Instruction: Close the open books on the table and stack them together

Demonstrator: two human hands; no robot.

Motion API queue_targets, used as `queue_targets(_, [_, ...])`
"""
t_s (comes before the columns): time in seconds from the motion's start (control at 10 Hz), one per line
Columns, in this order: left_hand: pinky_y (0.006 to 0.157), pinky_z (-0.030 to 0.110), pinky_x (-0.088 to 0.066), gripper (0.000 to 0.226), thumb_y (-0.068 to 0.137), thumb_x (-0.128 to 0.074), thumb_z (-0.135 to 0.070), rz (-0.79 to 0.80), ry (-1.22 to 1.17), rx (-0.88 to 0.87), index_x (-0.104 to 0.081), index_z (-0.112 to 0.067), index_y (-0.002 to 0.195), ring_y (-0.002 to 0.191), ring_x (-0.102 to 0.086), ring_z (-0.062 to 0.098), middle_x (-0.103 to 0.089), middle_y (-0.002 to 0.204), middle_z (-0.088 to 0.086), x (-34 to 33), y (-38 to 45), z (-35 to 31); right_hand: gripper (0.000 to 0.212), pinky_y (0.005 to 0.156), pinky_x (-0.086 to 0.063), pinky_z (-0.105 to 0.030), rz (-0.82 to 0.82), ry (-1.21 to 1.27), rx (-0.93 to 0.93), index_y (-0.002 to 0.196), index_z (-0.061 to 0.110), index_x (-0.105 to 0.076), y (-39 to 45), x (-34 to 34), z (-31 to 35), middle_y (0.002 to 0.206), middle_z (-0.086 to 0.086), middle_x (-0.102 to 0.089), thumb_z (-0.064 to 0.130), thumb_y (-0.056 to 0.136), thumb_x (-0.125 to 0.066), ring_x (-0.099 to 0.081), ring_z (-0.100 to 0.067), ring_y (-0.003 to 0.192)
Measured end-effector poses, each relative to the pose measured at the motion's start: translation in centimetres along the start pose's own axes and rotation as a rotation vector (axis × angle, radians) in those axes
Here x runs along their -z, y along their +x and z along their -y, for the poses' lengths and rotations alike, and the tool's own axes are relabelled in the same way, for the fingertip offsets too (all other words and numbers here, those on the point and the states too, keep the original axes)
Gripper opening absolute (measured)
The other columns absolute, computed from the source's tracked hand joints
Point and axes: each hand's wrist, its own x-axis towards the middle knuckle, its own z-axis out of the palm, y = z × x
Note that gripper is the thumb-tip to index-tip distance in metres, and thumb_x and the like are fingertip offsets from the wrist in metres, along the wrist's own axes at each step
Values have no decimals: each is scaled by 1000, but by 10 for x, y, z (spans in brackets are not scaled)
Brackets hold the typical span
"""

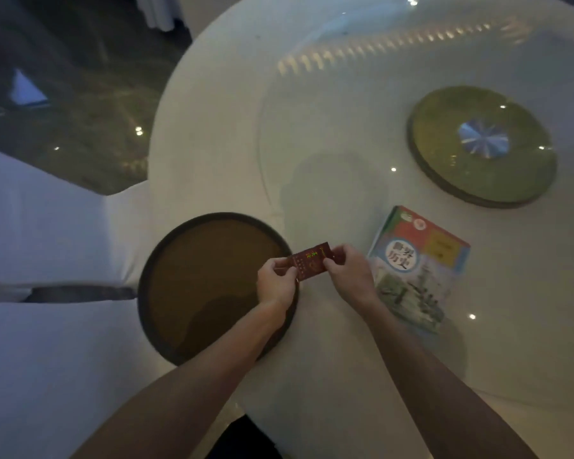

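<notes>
A small dark red book [310,261] with gold lettering is closed and held just above the table between both hands. My left hand [275,283] pinches its left end and my right hand [347,271] pinches its right end. A larger closed textbook [421,260] with a colourful cover in blue, red and yellow lies flat on the white round table [328,193], just right of my right hand. The red book hangs over the right rim of a round brown tray.
The round brown tray [212,286] with a dark rim sits at the table's near left edge. A green turntable base [481,144] lies under the glass at the far right. White covered chairs [47,226] stand to the left of the table.
</notes>
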Motion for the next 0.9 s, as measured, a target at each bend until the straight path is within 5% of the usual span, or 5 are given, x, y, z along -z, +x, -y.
queue_targets(0.2, [91, 41, -59, 21, 91, -67, -12, -17, -19, 84, -68, -23, 109, 100, -70, 18, -72, 109, 2, 66, 34, 22, 30, 68, -44, -21, 162, -5, -9, 123, 11, -64, -9, -64, 36, 108, -2, -68, 25, 97, -63, -64, -18, 100])
queue_targets(0.4, [100, 43, -53, 39, 95, -62, -11, 26, 51, 129, -61, -12, 133, 108, -65, 21, -65, 108, -3, 92, 46, 30, 40, 92, -52, -31, 239, -95, 36, 135, 13, -61, -13, -92, 43, 119, -2, -66, 26, 97, -62, -60, -14, 107])
queue_targets(0.6, [96, 40, -54, 39, 94, -63, -17, 48, 133, 121, -61, -13, 133, 104, -65, 20, -67, 114, 1, 92, 52, 28, 47, 104, -53, -39, 311, -149, 62, 142, 14, -56, -12, -88, 41, 136, -5, -63, 29, 97, -62, -59, -19, 123])
queue_targets(0.7, [95, 38, -54, 42, 93, -64, -22, 41, 269, 40, -57, -13, 134, 106, -61, 19, -62, 126, 4, 90, 48, 20, 49, 105, -53, -39, 319, -149, 89, 145, 15, -54, -16, -80, 42, 138, -4, -61, 30, 99, -61, -58, -20, 127])
queue_targets(0.9, [105, 46, -48, 63, 91, -62, -38, 68, 772, -395, -43, -15, 146, 128, -50, 28, -47, 142, 12, 71, 38, -10, 53, 112, -46, -41, 224, -240, 178, 147, 17, -53, -20, -35, 27, 145, -5, -60, 41, 100, -54, -54, -23, 135])
